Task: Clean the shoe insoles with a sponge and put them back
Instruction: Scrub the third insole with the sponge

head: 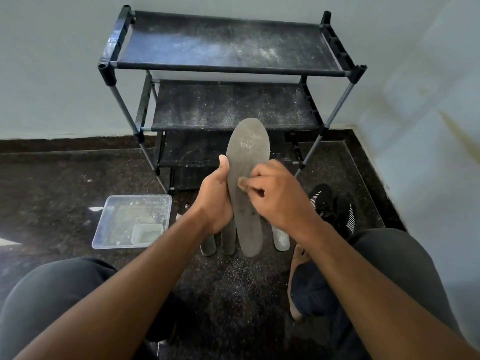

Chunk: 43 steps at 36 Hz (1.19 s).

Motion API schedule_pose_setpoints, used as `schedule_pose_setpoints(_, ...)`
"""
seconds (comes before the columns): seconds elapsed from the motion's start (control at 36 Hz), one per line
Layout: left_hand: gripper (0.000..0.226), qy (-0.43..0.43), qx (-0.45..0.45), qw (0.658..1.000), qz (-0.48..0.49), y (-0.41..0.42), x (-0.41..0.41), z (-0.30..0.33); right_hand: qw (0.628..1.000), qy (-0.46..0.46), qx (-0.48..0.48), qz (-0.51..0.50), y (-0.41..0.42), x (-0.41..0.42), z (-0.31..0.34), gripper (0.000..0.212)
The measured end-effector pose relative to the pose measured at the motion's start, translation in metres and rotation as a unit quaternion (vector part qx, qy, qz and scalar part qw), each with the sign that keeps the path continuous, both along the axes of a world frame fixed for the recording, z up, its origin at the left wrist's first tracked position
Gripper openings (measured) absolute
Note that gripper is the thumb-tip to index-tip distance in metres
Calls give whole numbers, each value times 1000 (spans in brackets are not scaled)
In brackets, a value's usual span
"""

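Observation:
A long grey insole (pixel 246 157) stands upright in front of me, dusty near its toe. My left hand (pixel 217 198) grips its left edge at the middle, thumb up along the side. My right hand (pixel 280 197) is closed on a small brown sponge (pixel 243 183) pressed against the insole's face. Three more insoles lie on the floor below: two dark ones (pixel 228 242) partly hidden under my left hand and a pale one (pixel 281 239) on the right. A pair of black shoes with white stripes (pixel 335 209) sits on the floor to the right.
A dusty black three-tier shoe rack (pixel 228 71) stands against the wall ahead. A clear plastic tray (pixel 114 224) holding a smaller container (pixel 146 233) lies on the dark speckled floor at left. My knees and a bare foot (pixel 298 266) flank the spot. Dust specks cover the floor below the insoles.

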State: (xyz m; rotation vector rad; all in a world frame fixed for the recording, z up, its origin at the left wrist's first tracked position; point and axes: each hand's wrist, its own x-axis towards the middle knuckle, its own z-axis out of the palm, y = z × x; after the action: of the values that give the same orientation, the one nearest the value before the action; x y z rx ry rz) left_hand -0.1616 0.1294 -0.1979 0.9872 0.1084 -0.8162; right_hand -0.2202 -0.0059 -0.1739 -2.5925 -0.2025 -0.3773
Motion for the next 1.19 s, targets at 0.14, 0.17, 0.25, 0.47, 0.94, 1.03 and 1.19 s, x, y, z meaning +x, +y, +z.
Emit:
schedule_pose_setpoints(0.14,79,16,-19,999,32,4,8,4,988,111,76,72,-2,-9,10,12)
schedule_pose_setpoints(0.17,78,22,-21,999,38,5,9,4,993,74,78,49,-4,-8,10,11)
schedule_pose_setpoints(0.25,75,28,-21,999,37,5,7,4,999,-20,26,-23,-4,-4,8,11)
schedule_pose_setpoints(0.47,89,80,-83,992,59,4,11,8,984,110,111,88,4,-12,8,10)
schedule_pose_setpoints(0.94,87,85,-121,987,63,10,19,15,998,5,56,16,5,-6,-5,10)
schedule_pose_setpoints(1.03,85,82,-130,985,79,11,21,16,991,105,56,58,10,-9,-4,11)
schedule_pose_setpoints(1.19,87,52,-107,990,80,15,25,12,970,130,200,47,-6,-14,11,9)
